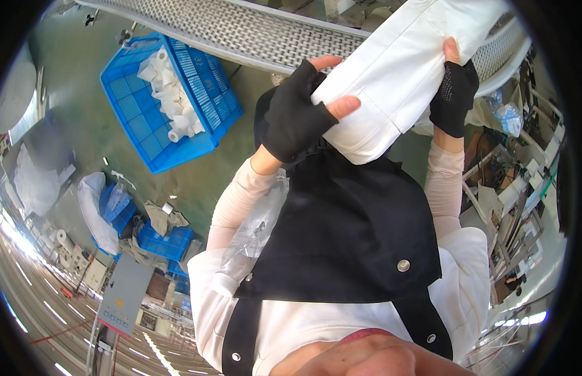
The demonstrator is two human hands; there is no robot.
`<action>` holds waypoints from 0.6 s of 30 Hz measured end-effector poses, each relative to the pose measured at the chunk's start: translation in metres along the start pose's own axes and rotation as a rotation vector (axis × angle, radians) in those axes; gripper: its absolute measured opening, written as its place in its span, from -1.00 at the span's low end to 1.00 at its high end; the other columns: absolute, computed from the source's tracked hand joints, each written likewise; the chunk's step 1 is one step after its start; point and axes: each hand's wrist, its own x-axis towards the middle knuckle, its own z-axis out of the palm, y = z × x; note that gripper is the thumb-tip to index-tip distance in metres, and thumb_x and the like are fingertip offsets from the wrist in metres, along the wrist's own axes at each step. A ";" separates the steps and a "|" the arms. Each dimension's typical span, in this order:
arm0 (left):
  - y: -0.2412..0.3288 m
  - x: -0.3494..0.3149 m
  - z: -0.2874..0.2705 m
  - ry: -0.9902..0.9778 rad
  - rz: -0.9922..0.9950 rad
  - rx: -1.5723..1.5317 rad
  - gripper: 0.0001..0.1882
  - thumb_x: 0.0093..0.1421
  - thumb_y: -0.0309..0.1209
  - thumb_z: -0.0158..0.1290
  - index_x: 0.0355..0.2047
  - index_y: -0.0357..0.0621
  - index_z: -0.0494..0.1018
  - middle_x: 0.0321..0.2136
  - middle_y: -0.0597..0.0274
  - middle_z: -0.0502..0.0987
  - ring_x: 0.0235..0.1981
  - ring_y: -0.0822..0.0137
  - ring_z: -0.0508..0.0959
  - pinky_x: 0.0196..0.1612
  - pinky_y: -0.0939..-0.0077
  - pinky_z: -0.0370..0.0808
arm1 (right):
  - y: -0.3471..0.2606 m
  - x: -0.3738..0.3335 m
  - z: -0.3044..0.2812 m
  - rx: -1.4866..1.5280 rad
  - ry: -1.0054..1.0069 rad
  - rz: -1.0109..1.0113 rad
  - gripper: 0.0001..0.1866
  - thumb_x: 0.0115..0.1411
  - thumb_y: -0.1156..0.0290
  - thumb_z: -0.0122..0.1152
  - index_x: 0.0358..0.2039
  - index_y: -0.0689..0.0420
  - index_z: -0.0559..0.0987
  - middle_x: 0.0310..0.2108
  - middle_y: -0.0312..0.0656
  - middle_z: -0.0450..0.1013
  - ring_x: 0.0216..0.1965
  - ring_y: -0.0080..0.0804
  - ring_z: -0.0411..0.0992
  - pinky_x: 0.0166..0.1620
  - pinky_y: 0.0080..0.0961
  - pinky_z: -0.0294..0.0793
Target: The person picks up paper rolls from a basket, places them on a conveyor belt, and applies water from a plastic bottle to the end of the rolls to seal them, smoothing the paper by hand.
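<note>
Left hand [297, 113], black fingerless glove, curled on the left edge of the folded white cloth [391, 81], thumb on the top face; right hand [454, 94] grips the right edge likewise, other fingers mostly hidden. Cloth's held at a slant in front of the black apron [347, 232], far end overlapping the woven-mesh belt [272, 41] in view; can't tell if touching. Risks: folds slip if one thumb eases; loose clear plastic [253, 232] by left forearm could snag on the belt's rail. More room left, toward the blue crate [212, 94]; right side's cluttered.
</note>
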 end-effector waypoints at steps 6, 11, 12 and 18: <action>-0.005 0.001 -0.001 -0.019 0.040 0.032 -0.25 -0.07 -0.10 0.29 0.10 -0.16 0.33 -0.22 0.07 0.57 -0.22 0.31 0.57 -0.14 0.50 0.46 | 0.012 0.005 -0.003 0.052 0.006 0.016 -0.60 0.17 0.20 0.24 -0.18 0.32 0.54 -0.28 -0.13 0.53 -0.36 -0.49 0.49 -0.26 -0.57 0.48; -0.007 -0.019 -0.019 0.166 0.062 0.116 -0.35 0.03 -0.05 0.18 0.07 -0.14 0.38 -0.28 0.08 0.58 -0.28 0.27 0.58 -0.17 0.48 0.46 | 0.026 0.012 0.034 0.074 -0.128 0.051 -0.63 0.15 0.23 0.27 -0.23 0.32 0.55 -0.32 -0.15 0.53 -0.38 -0.51 0.49 -0.27 -0.59 0.47; -0.009 -0.027 -0.023 0.216 0.045 0.145 -0.36 0.03 -0.07 0.17 0.07 -0.15 0.39 -0.29 0.08 0.57 -0.30 0.26 0.58 -0.18 0.47 0.46 | 0.035 0.017 0.042 0.049 -0.164 0.076 -0.64 0.15 0.24 0.27 -0.24 0.32 0.56 -0.33 -0.15 0.54 -0.38 -0.51 0.49 -0.27 -0.59 0.46; -0.020 -0.068 -0.061 0.446 0.039 0.034 -0.41 0.07 -0.24 0.17 0.08 -0.27 0.36 -0.30 0.10 0.55 -0.27 0.30 0.54 -0.16 0.48 0.42 | 0.048 0.025 0.150 0.179 -0.250 0.045 -0.60 0.16 0.22 0.25 -0.19 0.36 0.54 -0.34 -0.09 0.54 -0.35 -0.40 0.51 -0.29 -0.51 0.50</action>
